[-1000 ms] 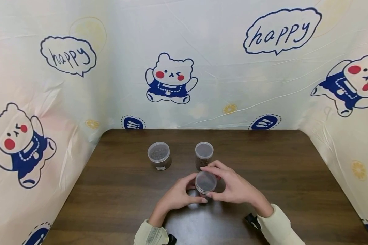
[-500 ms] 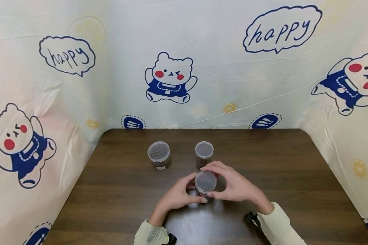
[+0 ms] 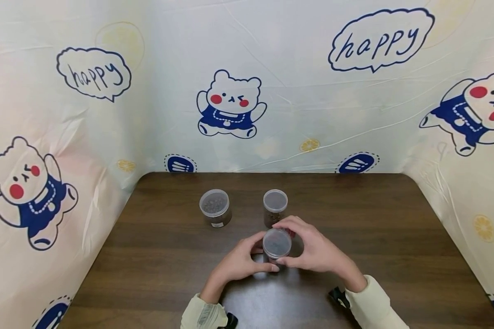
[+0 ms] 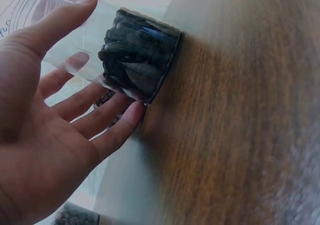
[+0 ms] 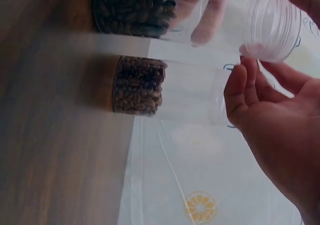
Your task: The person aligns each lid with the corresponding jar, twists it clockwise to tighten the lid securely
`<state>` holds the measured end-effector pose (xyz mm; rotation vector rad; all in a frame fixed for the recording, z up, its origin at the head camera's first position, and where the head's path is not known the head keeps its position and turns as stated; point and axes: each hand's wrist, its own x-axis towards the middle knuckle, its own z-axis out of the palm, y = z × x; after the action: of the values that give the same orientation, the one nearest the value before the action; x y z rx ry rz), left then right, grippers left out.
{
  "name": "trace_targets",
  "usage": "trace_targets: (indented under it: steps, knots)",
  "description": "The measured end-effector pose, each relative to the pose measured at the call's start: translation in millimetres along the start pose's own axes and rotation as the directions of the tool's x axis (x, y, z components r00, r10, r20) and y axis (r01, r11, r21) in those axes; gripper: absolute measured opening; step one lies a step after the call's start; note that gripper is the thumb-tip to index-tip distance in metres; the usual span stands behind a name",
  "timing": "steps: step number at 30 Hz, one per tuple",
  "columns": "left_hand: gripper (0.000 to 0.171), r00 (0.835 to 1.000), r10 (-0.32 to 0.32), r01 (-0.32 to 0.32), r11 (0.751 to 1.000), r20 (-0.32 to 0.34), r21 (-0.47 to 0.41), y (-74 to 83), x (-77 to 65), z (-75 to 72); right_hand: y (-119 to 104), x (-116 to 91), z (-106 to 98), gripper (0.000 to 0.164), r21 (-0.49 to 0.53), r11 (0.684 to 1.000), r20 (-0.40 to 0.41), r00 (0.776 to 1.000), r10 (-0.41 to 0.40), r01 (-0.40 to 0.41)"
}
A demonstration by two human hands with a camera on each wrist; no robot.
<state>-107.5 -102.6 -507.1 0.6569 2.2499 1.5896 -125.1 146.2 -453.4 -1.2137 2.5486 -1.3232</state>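
A clear round jar (image 3: 276, 243), part filled with dark beans (image 4: 140, 55), stands upright on the table between both hands. My left hand (image 3: 238, 261) holds its body from the left, thumb in front and fingers behind. From the right, my right hand (image 3: 314, 251) grips the translucent lid (image 5: 272, 25) at the jar's top, thumb and fingers at its rim. Just behind is a second clear jar (image 3: 274, 212), holding brown coffee beans (image 5: 140, 87); the right fingers overlap it in the head view.
A wider lidded jar (image 3: 215, 208) with dark contents and a small white label stands at the back left of the brown wooden table (image 3: 156, 256). Printed cloth (image 3: 292, 91) hangs behind the table and along both sides.
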Motion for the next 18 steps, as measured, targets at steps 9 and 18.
trace_targets:
  steps: [9,18]
  knots:
    - [0.066,1.000,-0.002,0.002,1.000,-0.005,0.019,0.6,0.5,-0.5,-10,-6,10,0.072,-0.137,0.990,-0.115,0.993,0.024,-0.039]
    - [0.067,1.000,0.001,-0.001,1.000,-0.003,0.014,0.4,0.2,0.5,-12,-7,10,0.078,-0.162,0.987,-0.084,0.996,-0.007,-0.007]
